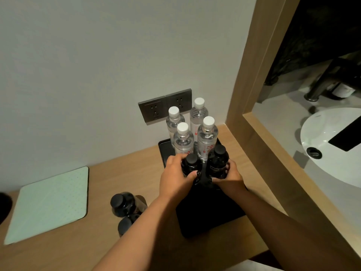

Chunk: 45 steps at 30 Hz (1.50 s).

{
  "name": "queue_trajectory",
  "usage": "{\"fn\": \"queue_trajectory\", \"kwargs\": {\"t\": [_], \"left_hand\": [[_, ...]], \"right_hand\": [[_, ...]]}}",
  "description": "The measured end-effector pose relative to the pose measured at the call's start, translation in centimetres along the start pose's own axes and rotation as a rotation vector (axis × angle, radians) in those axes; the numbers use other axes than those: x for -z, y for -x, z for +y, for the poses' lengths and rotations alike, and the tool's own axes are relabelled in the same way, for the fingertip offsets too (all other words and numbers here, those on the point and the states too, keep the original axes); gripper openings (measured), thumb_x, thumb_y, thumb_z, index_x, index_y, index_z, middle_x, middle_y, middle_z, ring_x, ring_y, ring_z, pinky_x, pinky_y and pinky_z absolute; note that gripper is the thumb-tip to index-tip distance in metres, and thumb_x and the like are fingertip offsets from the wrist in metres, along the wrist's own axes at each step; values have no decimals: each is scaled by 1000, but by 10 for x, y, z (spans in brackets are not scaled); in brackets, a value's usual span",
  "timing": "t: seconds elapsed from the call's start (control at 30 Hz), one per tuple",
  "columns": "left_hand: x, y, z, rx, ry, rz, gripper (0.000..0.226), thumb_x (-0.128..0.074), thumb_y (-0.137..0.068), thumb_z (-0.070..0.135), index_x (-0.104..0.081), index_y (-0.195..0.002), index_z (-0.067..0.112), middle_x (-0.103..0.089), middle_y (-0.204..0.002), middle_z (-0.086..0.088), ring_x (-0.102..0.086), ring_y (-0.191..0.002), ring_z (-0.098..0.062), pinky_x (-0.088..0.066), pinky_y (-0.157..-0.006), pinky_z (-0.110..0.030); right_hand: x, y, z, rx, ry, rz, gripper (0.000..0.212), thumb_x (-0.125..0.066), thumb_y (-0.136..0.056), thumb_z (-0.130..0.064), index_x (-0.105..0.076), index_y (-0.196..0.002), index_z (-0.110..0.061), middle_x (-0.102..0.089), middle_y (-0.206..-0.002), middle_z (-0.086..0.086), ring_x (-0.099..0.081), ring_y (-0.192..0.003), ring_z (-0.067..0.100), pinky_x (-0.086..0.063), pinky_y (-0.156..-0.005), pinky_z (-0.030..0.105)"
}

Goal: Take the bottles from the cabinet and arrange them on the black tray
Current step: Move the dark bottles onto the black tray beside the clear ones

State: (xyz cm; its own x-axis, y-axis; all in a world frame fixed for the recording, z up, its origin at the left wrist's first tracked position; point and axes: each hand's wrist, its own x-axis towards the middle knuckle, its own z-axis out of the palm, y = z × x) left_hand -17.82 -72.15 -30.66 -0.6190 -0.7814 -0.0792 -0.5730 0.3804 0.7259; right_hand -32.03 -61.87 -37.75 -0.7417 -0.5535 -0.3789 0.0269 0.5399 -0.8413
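A black tray (pixel 207 216) lies on the wooden counter against the wall. Several clear water bottles (pixel 207 137) with white caps stand upright at its far end. Just in front of them stand two dark bottles with black caps. My left hand (pixel 175 177) grips the left dark bottle (pixel 191 163), and my right hand (pixel 230 177) grips the right dark bottle (pixel 218 159). Both bottles stand upright over the tray's middle. Two more dark bottles (pixel 125 204) stand on the counter left of the tray, the nearer one partly hidden by my left forearm.
A pale green mat (pixel 48 206) lies on the counter at the left. A double wall socket (pixel 156 110) sits behind the water bottles. To the right, a wooden frame (pixel 254 122) borders a washbasin (pixel 332 145) with a dark tap.
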Motion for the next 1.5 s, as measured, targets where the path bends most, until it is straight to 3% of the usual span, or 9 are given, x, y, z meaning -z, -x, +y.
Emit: {"fn": "queue_trajectory", "kwargs": {"t": [0.2, 0.37, 0.5, 0.63, 0.87, 1.03, 1.27, 1.4, 1.5], "left_hand": [[14, 3, -1, 22, 125, -19, 57, -78, -73, 26, -52, -124, 24, -56, -119, 4, -54, -112, -12, -44, -101, -34], [51, 15, -4, -22, 161, 37, 50, -73, -80, 24, -51, -125, 24, -52, -119, 11, -47, -109, -2, -40, -92, -22], [88, 24, -19, -22, 148, 97, 40, -67, -85, 22, -55, -123, 26, -55, -128, 7, -50, -118, -7, -44, -97, -28], [117, 35, -42, -9, 106, 128, 37, -63, -87, 17, -56, -123, 23, -55, -128, 7, -48, -123, -10, -40, -84, -15], [144, 62, -95, 58, 11, -59, 35, -61, -89, 20, -57, -124, 24, -54, -134, 4, -44, -130, -15, -36, -104, -29], [148, 76, -109, -3, -4, -171, 32, -55, -93, 27, -57, -125, 26, -58, -128, 7, -50, -117, -8, -38, -99, -25], [148, 83, -124, -104, -25, -198, 41, -59, -90, 23, -50, -129, 30, -55, -128, 10, -50, -117, -9, -42, -103, -29], [154, 83, -131, -94, 17, -143, 32, -54, -93, 20, -52, -124, 30, -58, -119, 7, -52, -104, -7, -47, -92, -26], [170, 83, -133, -39, 129, -77, 25, -51, -94, 18, -53, -116, 30, -62, -106, 2, -61, -91, -18, -52, -75, -29]], "right_hand": [[12, 35, -19, 50, 76, 117, 78, -74, -73, -8, -33, -140, -14, -38, -143, 13, -45, -128, 29, -36, -110, 42], [13, 75, -51, 184, 58, 234, 65, -64, -82, -6, -35, -138, -18, -30, -143, 6, -40, -130, 22, -34, -111, 38], [-2, 105, -85, 355, 70, 286, 57, -62, -81, -2, -41, -132, -18, -31, -137, 3, -37, -129, 16, -24, -107, 21], [-24, 131, -111, 516, 106, 263, 56, -61, -81, -1, -43, -130, -23, -28, -140, -1, -30, -133, 13, -19, -106, 18], [-74, 166, -131, 610, 171, 153, 49, -60, -85, -6, -47, -129, -23, -22, -146, -3, -21, -139, 12, -21, -107, 21], [-104, 184, -131, 625, 189, 107, 45, -60, -86, -8, -48, -124, -28, -20, -146, -6, -22, -135, 6, -20, -98, 5], [-125, 198, -128, 569, 210, 118, 42, -60, -86, -8, -50, -121, -29, -22, -145, -7, -26, -136, 10, -26, -98, 15], [-127, 203, -125, 517, 227, 115, 44, -59, -87, -9, -49, -125, -29, -22, -145, -8, -29, -134, 11, -33, -72, -7], [-128, 207, -126, 516, 202, 88, 42, -59, -88, -8, -49, -125, -26, -26, -142, -7, -33, -129, 9, -37, -70, -6]]}}
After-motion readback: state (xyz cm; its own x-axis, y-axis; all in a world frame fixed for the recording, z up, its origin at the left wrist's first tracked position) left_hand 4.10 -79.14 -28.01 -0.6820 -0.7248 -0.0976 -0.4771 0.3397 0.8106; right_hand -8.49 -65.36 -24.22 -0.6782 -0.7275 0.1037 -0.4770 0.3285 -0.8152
